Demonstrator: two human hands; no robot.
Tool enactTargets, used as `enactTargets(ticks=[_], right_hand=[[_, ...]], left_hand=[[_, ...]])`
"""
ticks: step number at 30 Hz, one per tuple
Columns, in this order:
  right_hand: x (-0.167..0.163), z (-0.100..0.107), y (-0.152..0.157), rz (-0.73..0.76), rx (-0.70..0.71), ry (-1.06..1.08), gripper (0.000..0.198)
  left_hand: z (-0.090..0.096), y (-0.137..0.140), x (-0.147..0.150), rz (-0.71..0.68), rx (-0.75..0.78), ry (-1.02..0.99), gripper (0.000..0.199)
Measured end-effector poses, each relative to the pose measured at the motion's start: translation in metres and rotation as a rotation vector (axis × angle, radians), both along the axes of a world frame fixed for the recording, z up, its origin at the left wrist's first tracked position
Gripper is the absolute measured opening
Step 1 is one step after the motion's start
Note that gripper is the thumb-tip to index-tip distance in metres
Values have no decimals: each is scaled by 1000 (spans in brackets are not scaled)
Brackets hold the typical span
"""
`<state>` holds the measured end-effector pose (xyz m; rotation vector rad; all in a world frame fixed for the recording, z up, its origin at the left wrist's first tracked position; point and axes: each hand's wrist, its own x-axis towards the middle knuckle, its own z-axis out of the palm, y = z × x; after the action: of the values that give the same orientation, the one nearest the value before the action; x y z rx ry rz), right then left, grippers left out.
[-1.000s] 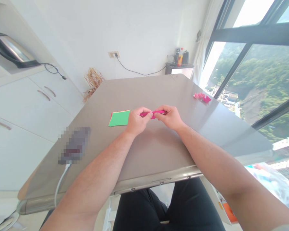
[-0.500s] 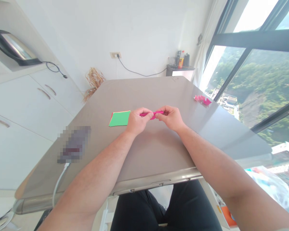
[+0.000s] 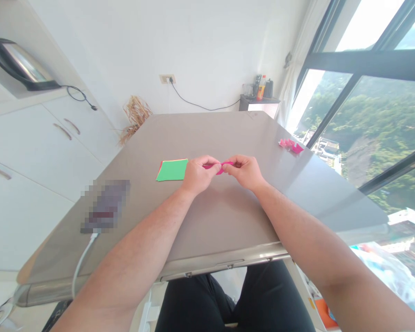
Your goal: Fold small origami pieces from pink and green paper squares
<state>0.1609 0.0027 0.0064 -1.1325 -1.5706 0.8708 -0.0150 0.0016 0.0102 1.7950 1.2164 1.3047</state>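
Compared with a second ago, both hands keep nearly the same pose; slightly less of the bright pink folded paper strip (image 3: 220,170) shows. The left hand (image 3: 199,175) and right hand (image 3: 245,172) each pinch it between thumb and fingers, thumbs nearly meeting, midway between the near and far edges of the smooth grey-brown table (image 3: 224,221). Pink folded paper pieces (image 3: 291,146) lie by its right edge.

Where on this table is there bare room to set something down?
The widest bare patch of the table lies beyond the left hand and right hand, left of the pink pieces. Another sits between the left forearm and right forearm. It is crowded at the hands: both hold the pink item, and the left overlaps the green-topped stack in view.
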Motion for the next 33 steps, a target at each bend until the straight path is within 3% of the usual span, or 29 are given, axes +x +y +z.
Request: enactTargets(ticks=[6,16,23,33], right_hand=[[2,-1,1,3,12,-14,15],[0,-1,0,-16,50,-14,12],[1,0,0,-18,8,-11,14],[5,3,1,72,-10,-69,21]], left_hand=[[1,0,-1,-23,-29,-5,13],[5,-3,1,-4,69,157,14],[5,-5,2,-12,61,155,15],[3,0,-2,13,40,204,14]])
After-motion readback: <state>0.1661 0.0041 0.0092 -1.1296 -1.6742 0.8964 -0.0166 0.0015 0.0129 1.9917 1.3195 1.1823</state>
